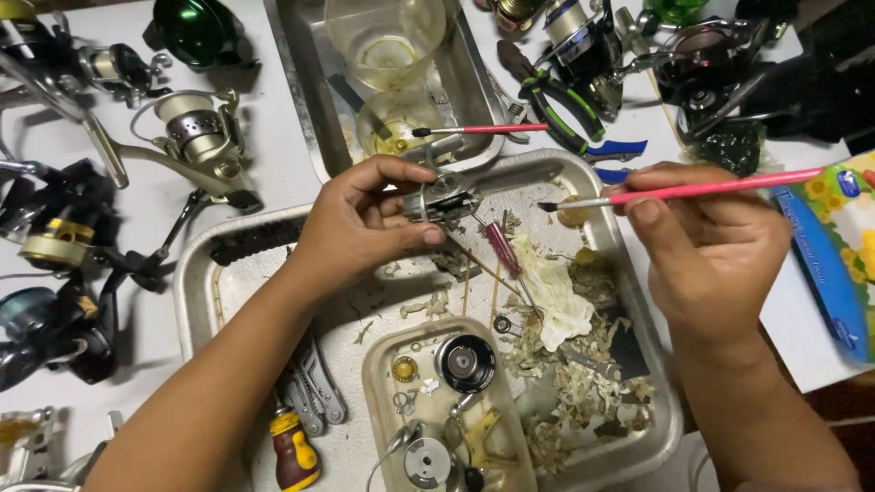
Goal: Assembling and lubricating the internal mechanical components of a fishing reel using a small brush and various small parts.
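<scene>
pink brush (693, 190) pinched in right hand (706, 246) fingers; left hand (360, 223) grips metal reel part (444, 199) (over tray (196, 264)).

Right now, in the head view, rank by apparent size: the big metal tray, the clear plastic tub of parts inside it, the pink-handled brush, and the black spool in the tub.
1. Metal tray.
2. Clear plastic tub.
3. Pink-handled brush, long but thin, held in the right hand.
4. Black spool.
</scene>
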